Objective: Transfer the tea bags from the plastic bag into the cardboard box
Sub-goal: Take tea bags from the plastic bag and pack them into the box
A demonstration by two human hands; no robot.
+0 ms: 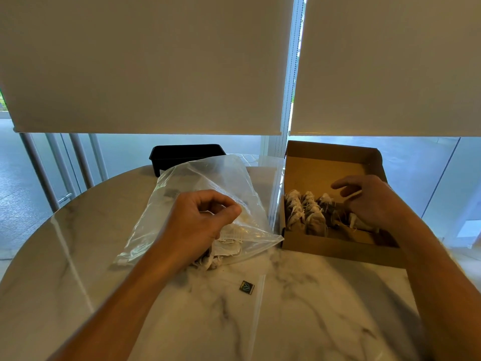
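From the head view, a round marble worktop (312,308) stood in front of a window with two pale blinds (145,63) pulled most of the way down. A clear plastic bag (208,183) lay on the worktop, a bit left of the middle. Its near end was bunched up, and some tea bags (223,246) with white strings were heaped inside it there. The left hand (200,222) rested on top of the bag. Its fingers were curled and the thumb met the first finger, pinching the thin plastic. Just to the right of the bag sat an open cardboard box (338,247) with its lid standing up at the back. More tea bags (307,212) stood in rows in the left part of the box. The right hand (372,201) was down inside the box, beside those rows. Its fingers were loose and a little spread, and they touched the tea bags there, but I could not tell if they held one. A small dark tag (246,287) lay alone on the worktop, near the bag. A black tray (186,152) sat behind the bag at the far edge.
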